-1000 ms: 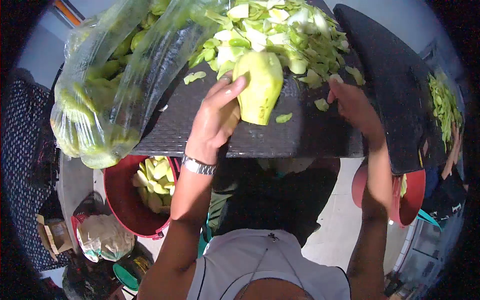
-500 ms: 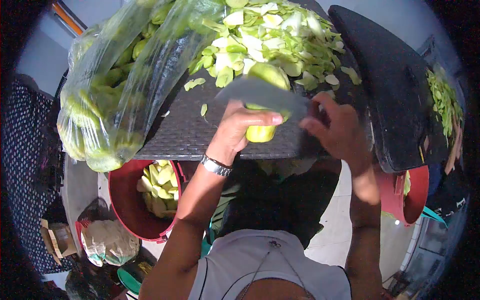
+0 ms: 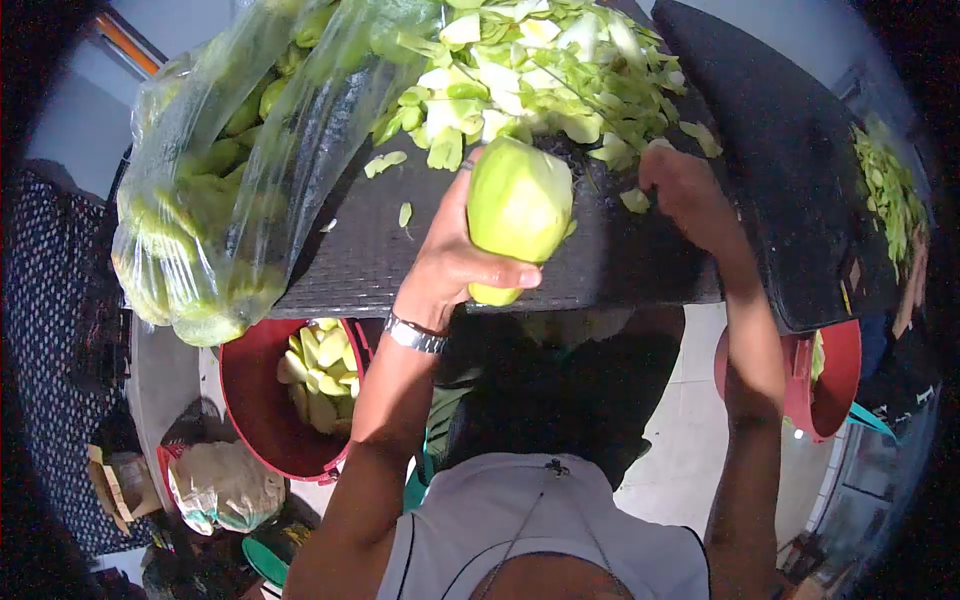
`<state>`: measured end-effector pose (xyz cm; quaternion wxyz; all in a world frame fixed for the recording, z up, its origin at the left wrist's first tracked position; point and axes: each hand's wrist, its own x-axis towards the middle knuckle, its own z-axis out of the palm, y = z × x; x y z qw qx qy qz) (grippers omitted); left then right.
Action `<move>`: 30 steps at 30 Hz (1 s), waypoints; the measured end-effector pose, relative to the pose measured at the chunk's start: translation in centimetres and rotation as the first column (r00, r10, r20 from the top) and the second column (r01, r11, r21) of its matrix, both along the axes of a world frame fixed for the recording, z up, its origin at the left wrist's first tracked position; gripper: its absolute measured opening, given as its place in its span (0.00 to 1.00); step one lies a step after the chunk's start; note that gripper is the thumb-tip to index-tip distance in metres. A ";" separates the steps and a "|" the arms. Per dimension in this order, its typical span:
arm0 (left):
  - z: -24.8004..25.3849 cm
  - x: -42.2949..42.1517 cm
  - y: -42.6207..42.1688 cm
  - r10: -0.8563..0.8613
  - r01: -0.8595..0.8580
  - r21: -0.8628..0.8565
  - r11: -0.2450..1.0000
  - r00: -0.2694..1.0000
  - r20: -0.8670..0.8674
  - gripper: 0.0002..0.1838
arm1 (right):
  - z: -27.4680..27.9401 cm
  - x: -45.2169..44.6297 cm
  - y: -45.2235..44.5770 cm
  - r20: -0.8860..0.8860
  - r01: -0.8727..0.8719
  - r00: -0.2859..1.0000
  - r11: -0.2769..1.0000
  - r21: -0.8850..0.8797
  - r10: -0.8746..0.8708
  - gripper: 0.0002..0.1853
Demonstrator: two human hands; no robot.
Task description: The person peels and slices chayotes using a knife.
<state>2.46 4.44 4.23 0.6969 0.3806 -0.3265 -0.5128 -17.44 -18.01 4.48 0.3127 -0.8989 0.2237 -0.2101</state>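
My left hand (image 3: 450,245) wraps round a large, pale green, partly peeled fruit (image 3: 520,205), its thumb across the lower front. It holds the fruit upright over the near part of a dark woven tabletop (image 3: 350,270). To the right, my right hand (image 3: 690,195) is closed, apart from the fruit and beside the heap of peelings. The knife that it gripped half a second ago is hard to make out against the dark surface. Green and whitish peelings (image 3: 520,75) lie piled beyond the fruit.
A clear plastic bag (image 3: 200,220) full of green fruit stands at the left. Below is a red bucket (image 3: 250,400) with pale peeled pieces. A black board or seat (image 3: 790,190) is at the right, with another red bucket (image 3: 840,385) beneath. A wrapped sack (image 3: 225,485) sits on the floor.
My right hand has moved up and away from the fruit, and the knife blade no longer crosses it. My left hand has tilted the fruit so its peeled face shows.
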 end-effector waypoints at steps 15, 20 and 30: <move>0.4 1.6 0.1 0.029 -0.028 -0.010 1.000 0.861 0.508 0.50 | -0.1 -0.3 -1.4 -0.044 -0.080 0.997 0.952 -0.296 0.070 0.24; 2.2 0.2 0.4 0.026 -0.324 0.151 0.934 0.484 0.875 0.44 | 4.6 0.4 5.6 -0.210 -0.021 0.978 0.997 -0.080 0.004 0.27; 2.1 -1.3 0.9 0.188 -0.455 -0.065 0.888 0.230 0.955 0.44 | 1.6 1.1 1.0 -0.148 0.103 0.981 0.981 -0.162 -0.127 0.30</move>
